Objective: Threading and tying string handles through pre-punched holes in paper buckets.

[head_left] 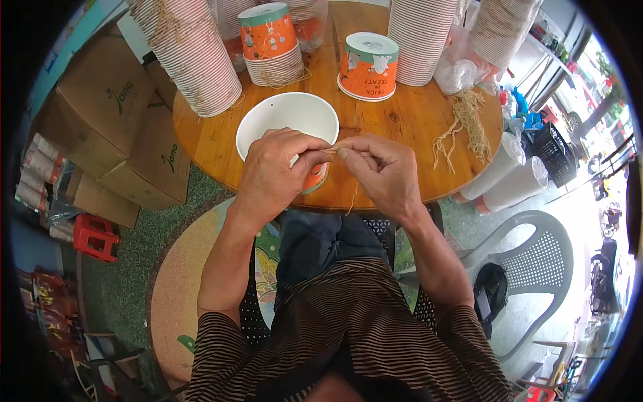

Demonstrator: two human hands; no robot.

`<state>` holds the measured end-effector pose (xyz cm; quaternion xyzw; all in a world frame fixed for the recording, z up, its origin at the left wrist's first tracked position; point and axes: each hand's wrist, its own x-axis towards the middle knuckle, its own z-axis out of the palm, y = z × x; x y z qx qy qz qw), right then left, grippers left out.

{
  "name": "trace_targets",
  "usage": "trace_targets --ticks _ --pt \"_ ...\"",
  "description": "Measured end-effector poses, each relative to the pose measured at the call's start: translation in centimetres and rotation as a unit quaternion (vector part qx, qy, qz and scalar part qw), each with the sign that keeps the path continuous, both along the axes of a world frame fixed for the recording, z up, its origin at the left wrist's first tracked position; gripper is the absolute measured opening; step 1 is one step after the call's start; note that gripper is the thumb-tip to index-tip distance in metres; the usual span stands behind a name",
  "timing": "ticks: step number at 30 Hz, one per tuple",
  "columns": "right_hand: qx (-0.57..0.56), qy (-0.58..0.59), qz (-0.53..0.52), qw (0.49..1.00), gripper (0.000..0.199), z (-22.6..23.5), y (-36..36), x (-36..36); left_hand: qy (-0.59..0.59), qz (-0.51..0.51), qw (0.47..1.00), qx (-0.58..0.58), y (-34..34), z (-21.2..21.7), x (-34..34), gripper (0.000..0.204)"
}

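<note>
An orange paper bucket with a white inside [288, 127] lies tilted on the near part of a round wooden table [402, 120], its mouth facing up toward me. My left hand [274, 171] rests over the bucket's near rim, fingers pinched. My right hand [382, 171] sits just to its right, also pinched. Between the two hands runs a thin tan string [333, 149], and a loose end [353, 197] hangs below my right hand.
Tall stacks of cups [194, 53] [422, 37] stand at the back. An upturned orange bucket [368, 67] and a short bucket stack [268, 43] sit mid-table. A bundle of tan strings [465, 124] lies right. Cardboard boxes [114, 120] left, grey plastic chair [529, 261] right, red stool [94, 236].
</note>
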<state>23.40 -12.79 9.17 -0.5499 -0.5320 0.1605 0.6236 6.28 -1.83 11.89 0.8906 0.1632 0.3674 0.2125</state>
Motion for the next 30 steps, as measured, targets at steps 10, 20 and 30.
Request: trace_targets --ticks 10,20,30 --pt "-0.019 -0.092 -0.029 0.995 0.012 0.6 -0.5 1.7 0.019 -0.014 0.997 -0.067 0.1 0.6 0.1 0.012" --pt "0.056 -0.137 -0.031 0.989 0.009 1.0 -0.4 1.4 0.001 -0.020 0.999 0.036 0.0 0.6 0.0 0.008" --pt "0.067 -0.139 -0.098 0.983 0.005 2.3 -2.1 1.7 -0.055 0.015 0.989 0.137 1.1 -2.5 -2.8 0.014"
